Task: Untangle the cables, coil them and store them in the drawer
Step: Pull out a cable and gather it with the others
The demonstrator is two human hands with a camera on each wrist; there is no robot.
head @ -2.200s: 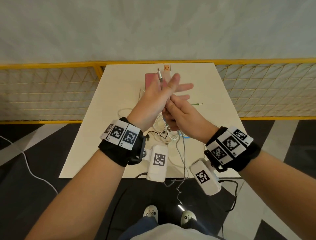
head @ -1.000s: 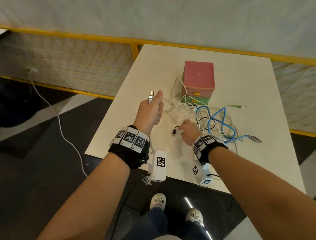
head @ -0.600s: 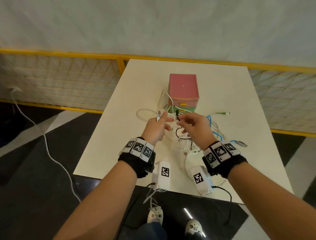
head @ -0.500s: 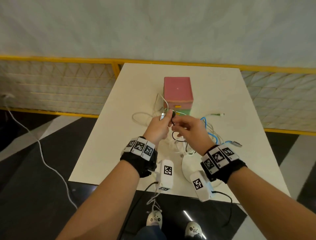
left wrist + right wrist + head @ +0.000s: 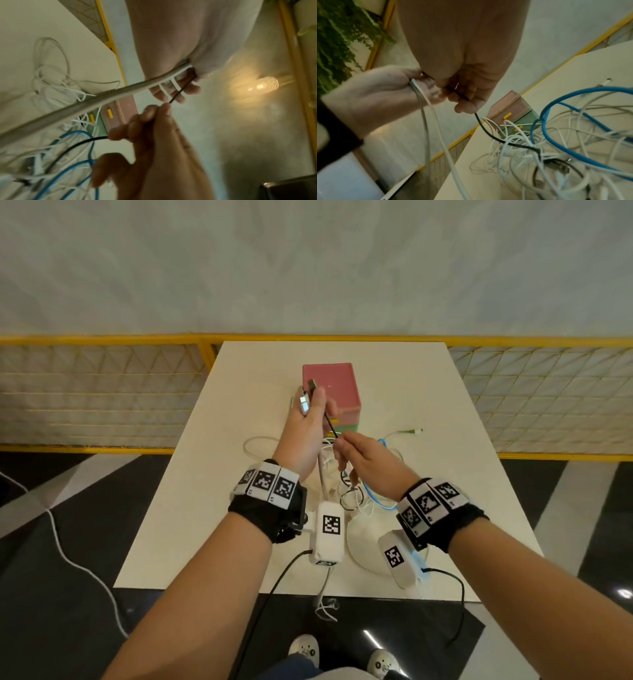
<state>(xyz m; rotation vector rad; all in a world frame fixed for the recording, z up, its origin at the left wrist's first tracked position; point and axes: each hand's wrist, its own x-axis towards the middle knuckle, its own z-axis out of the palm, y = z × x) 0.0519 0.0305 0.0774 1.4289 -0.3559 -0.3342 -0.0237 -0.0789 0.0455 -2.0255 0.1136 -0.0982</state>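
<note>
My left hand (image 5: pixel 312 405) is raised in front of the pink drawer box (image 5: pixel 337 381) and grips the ends of white cables (image 5: pixel 428 108) and of a thin black cable (image 5: pixel 330 424). A silver plug (image 5: pixel 304 405) and a dark plug (image 5: pixel 312 385) stick out above its fingers. My right hand (image 5: pixel 339 440) pinches the black cable just below, so a short taut length runs between the hands. Beneath them lies the tangle (image 5: pixel 352 491) of white, black and blue cables (image 5: pixel 573 92) on the table. Both drawers, pink over green (image 5: pixel 520 121), look closed.
The white table (image 5: pixel 212 481) ends near my body and at a yellow mesh railing (image 5: pixel 102 392) behind. One white loop (image 5: pixel 257 446) lies left of the tangle, and a green-tipped cable end (image 5: pixel 412 432) to the right. A white cord (image 5: pixel 68 553) trails on the floor at left.
My left hand has lifted and moved away from me with the plug ends. The right hand has slid back along the black cable, which now stretches between the hands.
</note>
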